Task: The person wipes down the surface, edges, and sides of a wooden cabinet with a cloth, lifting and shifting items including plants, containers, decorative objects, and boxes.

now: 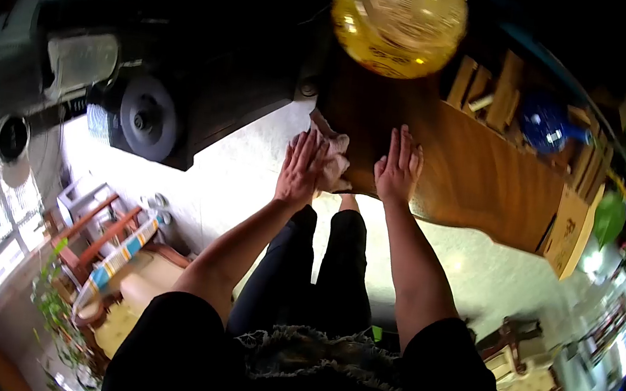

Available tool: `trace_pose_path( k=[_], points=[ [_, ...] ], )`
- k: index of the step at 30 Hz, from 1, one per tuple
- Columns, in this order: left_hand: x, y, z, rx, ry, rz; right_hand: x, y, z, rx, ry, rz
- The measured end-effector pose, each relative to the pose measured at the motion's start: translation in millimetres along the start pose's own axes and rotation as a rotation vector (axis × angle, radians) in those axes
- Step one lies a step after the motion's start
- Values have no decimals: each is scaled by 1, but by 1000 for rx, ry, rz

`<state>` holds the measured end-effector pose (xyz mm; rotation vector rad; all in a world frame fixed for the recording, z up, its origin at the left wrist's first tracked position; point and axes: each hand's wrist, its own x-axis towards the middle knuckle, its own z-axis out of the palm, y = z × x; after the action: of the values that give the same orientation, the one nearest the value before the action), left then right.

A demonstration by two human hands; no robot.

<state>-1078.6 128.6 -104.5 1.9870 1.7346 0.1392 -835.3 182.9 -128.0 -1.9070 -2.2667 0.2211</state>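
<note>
A crumpled pale pink cloth (332,163) lies over the left end of a brown wooden tabletop (479,177). My left hand (302,167) is on the cloth, its fingers stretched along it and its thumb hidden. I cannot see the underside of the cloth. To the right, my right hand (399,167) rests on the wood near the front edge, fingers extended and holding nothing. Beyond both hands, a large yellow glass jar (398,30) with a patterned surface stands on the tabletop.
At the tabletop's right are wooden slats (506,90), a blue glass vessel (544,124) and a light wooden board (568,231). Dark furniture with a grey disc (148,119) stands left. Cushioned chairs (524,385) and plants (53,304) are behind me.
</note>
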Motion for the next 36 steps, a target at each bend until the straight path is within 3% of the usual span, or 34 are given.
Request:
trace_pose_path(
  k=[5,8,9,11,13,15,17,19,22,23,25,29,31,36],
  points=[
    [8,14,0,84,-175,365,-2,3,-6,6,-6,42],
    [33,22,5,280,-70,690,1,9,-23,328,2,26],
    [39,22,8,285,-82,736,-5,5,-27,321,23,68],
    [54,34,20,294,-79,853,-21,1,-36,642,161,158],
    [68,62,41,222,-39,945,-50,-14,-49,625,242,340],
    [83,90,63,-1,-177,735,-71,-23,-41,718,371,494],
    [94,116,44,-48,-290,812,-73,-26,-43,743,448,567],
    [89,133,9,-50,-294,707,-78,-22,-21,817,498,581],
    [65,105,-18,-119,77,541,-58,-36,-31,396,246,657],
    [54,96,-25,-99,100,495,-54,-42,-28,324,177,685],
    [37,69,-41,-59,23,523,-48,-45,-7,284,231,713],
    [13,56,-60,-74,-211,612,-71,9,-11,361,124,462],
    [1,63,-64,-31,-286,656,-80,39,-11,196,257,602],
    [-12,117,-65,-50,-387,679,-116,123,-41,175,212,724]
  ],
)
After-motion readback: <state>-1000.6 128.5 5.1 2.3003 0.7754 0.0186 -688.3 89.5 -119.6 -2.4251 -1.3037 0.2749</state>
